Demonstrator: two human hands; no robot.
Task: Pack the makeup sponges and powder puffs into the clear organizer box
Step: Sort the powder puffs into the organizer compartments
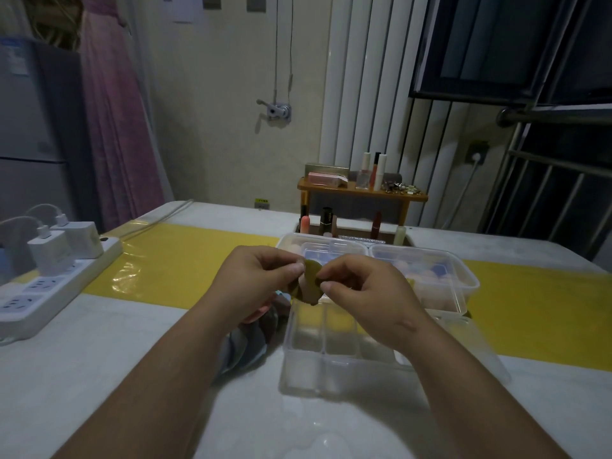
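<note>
Left grip (258, 286), right grip (367, 293): half-hidden puff (311, 273)

White table (99, 359) with organizer box (331, 356), power strip (49, 289)

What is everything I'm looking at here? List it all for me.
puff: one, olive green, pinched between both hands above the organizer
organizer: one, clear, divided into compartments, on the table near the person
tubs: two, clear, side by side behind the organizer, pink and blue pieces inside
cloth: one, striped, on the table below the left hand
power strip: one, white, left side of the table
chargers: two, white, plugged into the power strip
shelf: one, wooden, at the table's far edge, bottles on top
table: one, white with a yellow band
left hand: one, pinching the puff
right hand: one, pinching the puff
</note>
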